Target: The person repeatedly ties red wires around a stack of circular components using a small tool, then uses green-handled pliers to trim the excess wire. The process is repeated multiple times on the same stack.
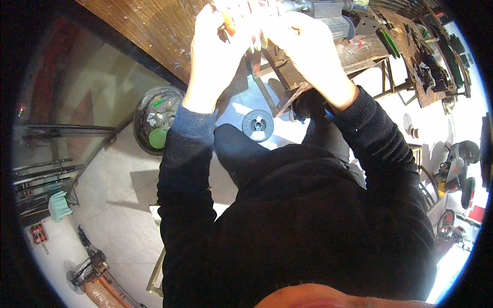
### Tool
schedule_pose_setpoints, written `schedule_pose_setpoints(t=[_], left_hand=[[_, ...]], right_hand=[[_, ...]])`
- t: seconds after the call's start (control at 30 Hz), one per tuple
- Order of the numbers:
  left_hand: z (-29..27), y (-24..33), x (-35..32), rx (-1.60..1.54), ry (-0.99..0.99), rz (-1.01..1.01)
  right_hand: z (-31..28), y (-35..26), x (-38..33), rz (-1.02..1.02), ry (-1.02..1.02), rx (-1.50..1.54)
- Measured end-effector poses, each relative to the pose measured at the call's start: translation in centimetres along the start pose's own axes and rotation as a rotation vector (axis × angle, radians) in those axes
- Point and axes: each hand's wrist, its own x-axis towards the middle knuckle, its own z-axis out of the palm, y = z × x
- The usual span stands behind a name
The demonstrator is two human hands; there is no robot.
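Note:
Both hands are raised close together at the top of the view, in glare that washes out their fingertips. My left hand (214, 54) has its fingers curled closed around something, of which a small orange-red piece (228, 22) shows. Bent inward from the other side, my right hand (310, 51) is closed too, its fingertips meeting the left hand's fingers. Whatever lies between the fingertips is too bright to make out. Just beyond my right hand stands a grey bench vise (328, 10) on a worn wooden workbench (365, 54).
A brown wooden surface (138, 28) fills the upper left. On the floor lie a dark spool (258, 126) between my legs and a round basin (137, 115) holding a green container (158, 138). Tools and a green-handled item (389, 42) lie along the bench at right.

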Motion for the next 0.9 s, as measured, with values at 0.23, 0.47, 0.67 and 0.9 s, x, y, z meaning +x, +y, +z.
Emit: schedule_pose_setpoints(t=[0.23, 0.47, 0.67, 0.9], left_hand=[[-0.9, -0.1, 0.4, 0.014, -0.036, -0.011], [-2.2, 2.0, 0.8, -0.217, -0.196, -0.104], [-1.4, 2.0, 0.2, -0.529, -0.123, -0.093], [-1.5, 1.2, 0.9, -0.487, -0.068, -0.05]], right_hand=[[-1.2, -2.3, 1.7, 0.129, -0.064, 0.434], [-0.8, -2.0, 2.3, 0.062, -0.064, 0.439], [-1.0, -1.5, 2.4, 0.051, -0.083, 0.472], [-1.0, -1.6, 2.5, 0.006, -0.058, 0.463]])
